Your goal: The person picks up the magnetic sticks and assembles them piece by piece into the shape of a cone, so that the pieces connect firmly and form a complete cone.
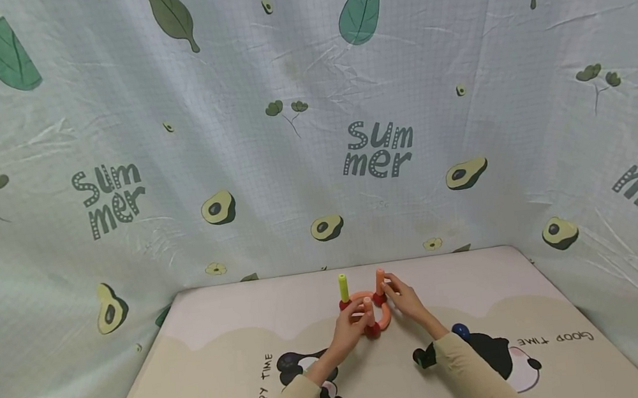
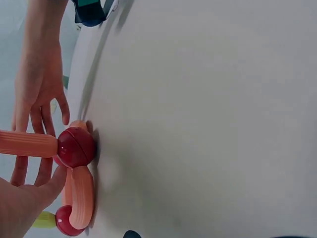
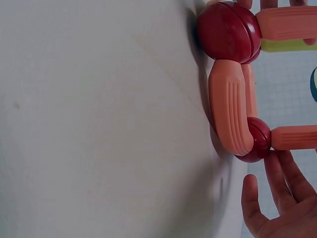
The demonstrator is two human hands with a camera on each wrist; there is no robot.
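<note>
A toy frame of curved orange sticks [image 3: 229, 106] joined by red balls [image 2: 76, 147] lies on the table. From its balls rise a yellow-green stick [image 1: 343, 288] at the back left, an orange stick [image 1: 381, 283] at the back right and another orange stick [image 1: 369, 309] in front. My left hand [image 1: 350, 329] holds the front stick near its base, with the thumb at the red ball and fingers behind the stick. At the back right stick, my right hand [image 1: 408, 299] touches near its ball with fairly straight fingers; in the right wrist view its thumb stands apart.
The pale table [image 1: 225, 362] bears printed panda figures and lettering. Behind and at both sides hangs a patterned sheet [image 1: 264, 230] with leaves and avocados. A rounded blue thing [image 1: 460, 331] shows beside the right sleeve [image 1: 474, 370].
</note>
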